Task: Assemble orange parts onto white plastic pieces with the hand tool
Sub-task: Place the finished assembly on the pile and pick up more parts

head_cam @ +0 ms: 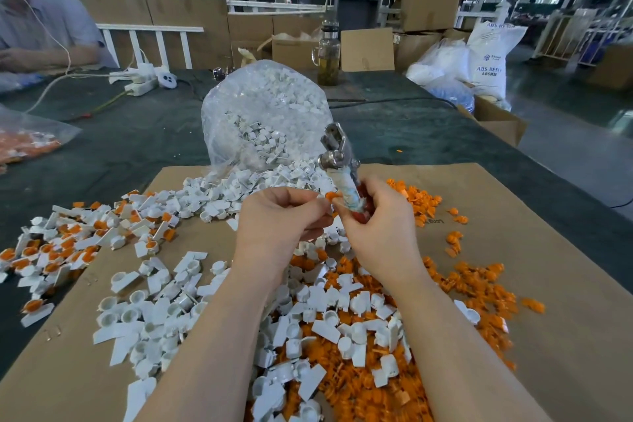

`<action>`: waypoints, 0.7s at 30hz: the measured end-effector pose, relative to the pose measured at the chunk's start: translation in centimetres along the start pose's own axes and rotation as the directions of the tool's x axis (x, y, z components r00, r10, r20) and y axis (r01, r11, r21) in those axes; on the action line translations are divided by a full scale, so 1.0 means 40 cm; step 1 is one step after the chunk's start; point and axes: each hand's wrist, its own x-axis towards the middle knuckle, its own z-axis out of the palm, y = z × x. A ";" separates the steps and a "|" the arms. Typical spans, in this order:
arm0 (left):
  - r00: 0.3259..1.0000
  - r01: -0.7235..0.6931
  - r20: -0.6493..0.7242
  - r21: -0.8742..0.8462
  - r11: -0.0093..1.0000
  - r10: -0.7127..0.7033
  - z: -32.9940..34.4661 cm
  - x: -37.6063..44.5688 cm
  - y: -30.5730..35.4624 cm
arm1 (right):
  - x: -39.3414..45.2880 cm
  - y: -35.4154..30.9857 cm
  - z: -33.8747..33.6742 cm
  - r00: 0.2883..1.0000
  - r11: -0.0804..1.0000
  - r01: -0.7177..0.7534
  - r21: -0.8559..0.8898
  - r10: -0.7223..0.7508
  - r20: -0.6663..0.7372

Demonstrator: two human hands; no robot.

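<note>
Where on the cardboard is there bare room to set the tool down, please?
Bare cardboard lies right of the orange parts, and a strip runs along the near left edge beside the white pieces. The middle under both hands is crowded.

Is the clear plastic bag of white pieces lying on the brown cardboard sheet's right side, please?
No, the clear plastic bag sits behind the brown cardboard sheet's far edge, near its middle.

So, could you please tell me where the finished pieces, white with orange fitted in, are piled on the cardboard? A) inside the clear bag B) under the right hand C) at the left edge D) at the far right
C: the white pieces with orange inserts lie heaped at the left edge of the cardboard sheet.
</note>
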 end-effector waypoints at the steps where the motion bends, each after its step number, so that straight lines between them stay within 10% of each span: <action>1: 1.000 -0.009 -0.002 0.015 1.000 0.009 0.000 -0.001 0.000 | 0.000 0.001 0.001 1.000 1.000 -0.001 -0.004 0.001 -0.001; 21: 0.987 -0.097 -0.105 0.209 0.973 0.121 0.002 0.008 -0.011 | 0.013 0.006 -0.004 0.981 0.994 -0.103 0.031 0.096 0.171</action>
